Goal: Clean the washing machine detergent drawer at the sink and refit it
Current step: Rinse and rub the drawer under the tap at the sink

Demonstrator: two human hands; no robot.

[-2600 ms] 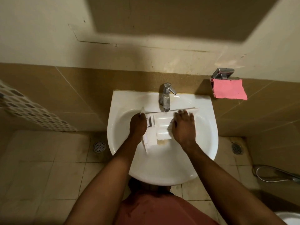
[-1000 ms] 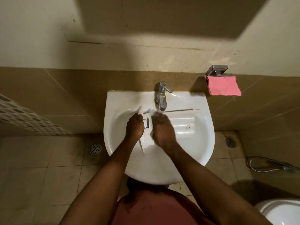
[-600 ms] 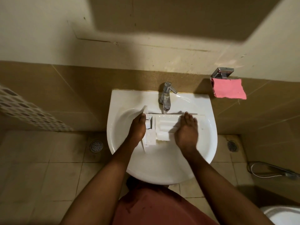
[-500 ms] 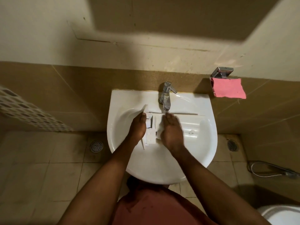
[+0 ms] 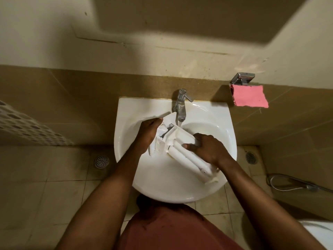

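Note:
The white detergent drawer (image 5: 182,152) lies slanted across the white sink (image 5: 214,123), its front panel up near the tap and its far end toward the basin's lower right rim. My left hand (image 5: 146,136) grips the front-panel end of the drawer. My right hand (image 5: 207,147) is closed over the drawer's middle, thumb pressing on the rounded side. The chrome tap (image 5: 181,104) stands just above the drawer's front end; water runs from it onto the drawer.
A pink cloth (image 5: 249,96) hangs from a chrome holder (image 5: 242,78) on the tiled wall at the right. Floor drains (image 5: 101,161) sit either side of the sink. A hose (image 5: 292,184) lies on the floor at the right, a white toilet rim (image 5: 319,231) at the lower right corner.
The drawer has swung from lying level across the basin to slanting toward the lower right. My right hand stopped rubbing back and forth along it and now grips its middle.

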